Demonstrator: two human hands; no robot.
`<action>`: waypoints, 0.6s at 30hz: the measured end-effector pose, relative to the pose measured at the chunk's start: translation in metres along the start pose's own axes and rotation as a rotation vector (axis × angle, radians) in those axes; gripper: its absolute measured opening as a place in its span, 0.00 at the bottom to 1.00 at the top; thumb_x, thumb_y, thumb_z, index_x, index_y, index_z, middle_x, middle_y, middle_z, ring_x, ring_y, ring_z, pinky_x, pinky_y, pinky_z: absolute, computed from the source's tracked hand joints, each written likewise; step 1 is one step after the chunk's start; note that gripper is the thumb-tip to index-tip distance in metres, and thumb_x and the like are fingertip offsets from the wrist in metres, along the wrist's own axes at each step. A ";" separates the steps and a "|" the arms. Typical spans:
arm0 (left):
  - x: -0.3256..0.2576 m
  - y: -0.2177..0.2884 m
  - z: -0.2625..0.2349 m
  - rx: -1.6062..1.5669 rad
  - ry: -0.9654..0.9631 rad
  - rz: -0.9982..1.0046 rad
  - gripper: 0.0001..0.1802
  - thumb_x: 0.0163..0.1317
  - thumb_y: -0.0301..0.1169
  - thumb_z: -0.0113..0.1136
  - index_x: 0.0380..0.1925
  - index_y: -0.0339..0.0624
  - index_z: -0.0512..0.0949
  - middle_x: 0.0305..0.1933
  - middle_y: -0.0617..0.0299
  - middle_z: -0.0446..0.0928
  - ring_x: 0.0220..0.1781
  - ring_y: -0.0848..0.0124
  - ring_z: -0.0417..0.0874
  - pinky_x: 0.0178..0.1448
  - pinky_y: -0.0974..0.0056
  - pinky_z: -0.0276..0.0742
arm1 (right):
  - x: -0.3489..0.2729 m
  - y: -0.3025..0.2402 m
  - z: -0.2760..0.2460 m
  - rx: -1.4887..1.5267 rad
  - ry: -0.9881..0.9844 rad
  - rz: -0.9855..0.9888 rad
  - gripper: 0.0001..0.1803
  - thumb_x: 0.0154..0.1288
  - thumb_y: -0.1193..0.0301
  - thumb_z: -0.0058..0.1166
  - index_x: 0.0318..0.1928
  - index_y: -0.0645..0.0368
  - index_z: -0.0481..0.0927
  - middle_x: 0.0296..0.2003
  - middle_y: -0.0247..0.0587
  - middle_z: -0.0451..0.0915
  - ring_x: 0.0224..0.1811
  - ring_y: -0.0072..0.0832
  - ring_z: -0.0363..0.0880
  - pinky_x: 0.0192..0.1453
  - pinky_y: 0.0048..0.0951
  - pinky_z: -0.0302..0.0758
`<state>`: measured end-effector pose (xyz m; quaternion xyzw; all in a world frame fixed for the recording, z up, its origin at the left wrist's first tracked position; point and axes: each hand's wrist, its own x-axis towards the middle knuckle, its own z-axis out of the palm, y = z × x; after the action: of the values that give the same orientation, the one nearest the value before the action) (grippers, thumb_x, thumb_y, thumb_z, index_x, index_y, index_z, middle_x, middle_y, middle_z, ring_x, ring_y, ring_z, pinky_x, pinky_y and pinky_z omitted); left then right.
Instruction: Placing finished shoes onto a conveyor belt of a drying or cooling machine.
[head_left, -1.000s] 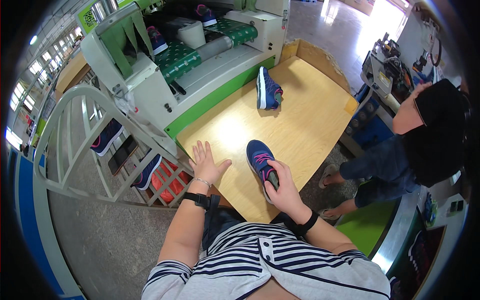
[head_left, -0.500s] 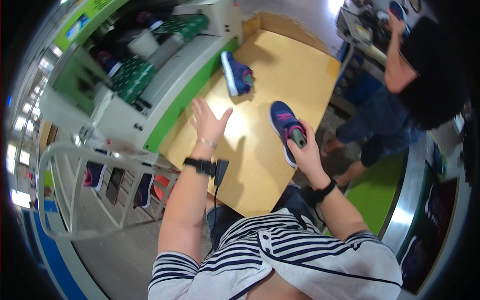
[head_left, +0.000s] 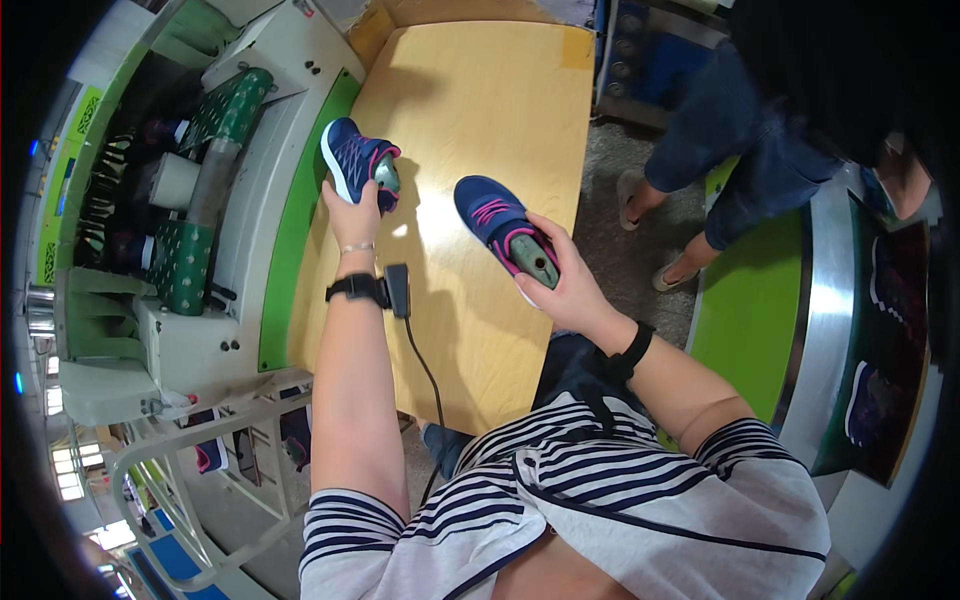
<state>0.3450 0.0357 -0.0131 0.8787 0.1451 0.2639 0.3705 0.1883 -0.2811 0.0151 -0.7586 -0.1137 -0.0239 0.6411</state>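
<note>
Two blue shoes with pink laces are at the wooden table (head_left: 480, 90), next to the big white machine (head_left: 225, 350). The far shoe (head_left: 350, 165) is by the machine's green edge, and the near shoe (head_left: 490, 212) is over the middle of the table, tipped so I can see down into it; I can't tell if its sole touches the wood. Each shoe has a hard-looking filler inside: a green block (head_left: 533, 258) with a small round hole fills the near one, and a grey-green lump (head_left: 387, 172) shows in the far one. I think that makes them stiff, and a bit heavier than bare shoes. The cloth tops look soft, so they might dent a little under a hard squeeze, but I don't think they would break. The white soles look grippy, while the smooth block might be slippery. The heel seems the best place to hold, low down where it is firm. The right hand (head_left: 568, 282) is curled around the near shoe's heel, thumb on one side and fingers on the other. The left hand (head_left: 352, 215) has the far shoe's back end between thumb and fingers, partly spread, though I can't tell how tightly it squeezes.
</note>
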 end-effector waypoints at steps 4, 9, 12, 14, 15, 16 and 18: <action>-0.077 -0.009 -0.080 -0.734 -0.320 -0.450 0.26 0.73 0.38 0.55 0.64 0.32 0.69 0.60 0.53 0.79 0.61 0.64 0.82 0.61 0.60 0.78 | -0.001 0.001 0.001 -0.003 0.026 -0.023 0.39 0.59 0.76 0.64 0.71 0.59 0.64 0.62 0.53 0.70 0.66 0.43 0.72 0.69 0.37 0.69; -0.182 0.005 -0.195 -0.598 -0.479 -0.726 0.29 0.79 0.48 0.44 0.65 0.34 0.70 0.62 0.55 0.77 0.56 0.67 0.82 0.56 0.59 0.82 | -0.002 0.000 0.003 -0.038 0.027 -0.019 0.38 0.60 0.76 0.63 0.70 0.60 0.64 0.62 0.51 0.72 0.65 0.40 0.73 0.68 0.35 0.70; -0.206 0.019 -0.237 -0.313 -0.463 -0.639 0.31 0.78 0.46 0.46 0.69 0.32 0.67 0.63 0.54 0.75 0.56 0.67 0.80 0.55 0.66 0.80 | -0.002 -0.003 0.004 -0.006 0.022 0.000 0.37 0.62 0.76 0.61 0.71 0.60 0.63 0.61 0.51 0.73 0.64 0.38 0.74 0.68 0.34 0.70; -0.210 0.027 -0.245 -0.317 -0.449 -0.480 0.30 0.77 0.42 0.52 0.69 0.31 0.67 0.69 0.51 0.70 0.62 0.63 0.77 0.60 0.66 0.78 | -0.002 -0.003 0.006 -0.031 0.030 -0.021 0.37 0.62 0.75 0.61 0.71 0.61 0.63 0.60 0.50 0.73 0.64 0.37 0.74 0.68 0.34 0.70; -0.208 0.029 -0.239 -0.286 -0.415 -0.429 0.39 0.70 0.41 0.63 0.73 0.32 0.60 0.76 0.45 0.59 0.73 0.55 0.66 0.72 0.59 0.67 | -0.001 -0.003 0.007 -0.032 0.031 -0.031 0.37 0.63 0.75 0.61 0.71 0.61 0.63 0.61 0.50 0.73 0.64 0.37 0.74 0.68 0.34 0.70; -0.207 0.032 -0.233 -0.310 -0.404 -0.395 0.39 0.70 0.41 0.63 0.73 0.32 0.60 0.76 0.45 0.59 0.73 0.55 0.66 0.72 0.59 0.67 | -0.002 -0.001 0.008 -0.027 0.053 -0.059 0.37 0.63 0.75 0.61 0.71 0.62 0.63 0.61 0.50 0.73 0.64 0.36 0.74 0.68 0.34 0.70; -0.209 0.035 -0.207 -0.034 -0.293 0.005 0.54 0.60 0.42 0.72 0.76 0.33 0.50 0.79 0.41 0.51 0.81 0.49 0.51 0.80 0.53 0.52 | -0.003 0.003 0.009 -0.025 0.090 -0.040 0.37 0.63 0.74 0.62 0.71 0.62 0.62 0.62 0.51 0.72 0.65 0.37 0.73 0.68 0.34 0.69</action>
<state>0.0581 0.0366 0.0595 0.9017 0.0829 0.1363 0.4019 0.1847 -0.2727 0.0100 -0.7625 -0.0993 -0.0722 0.6353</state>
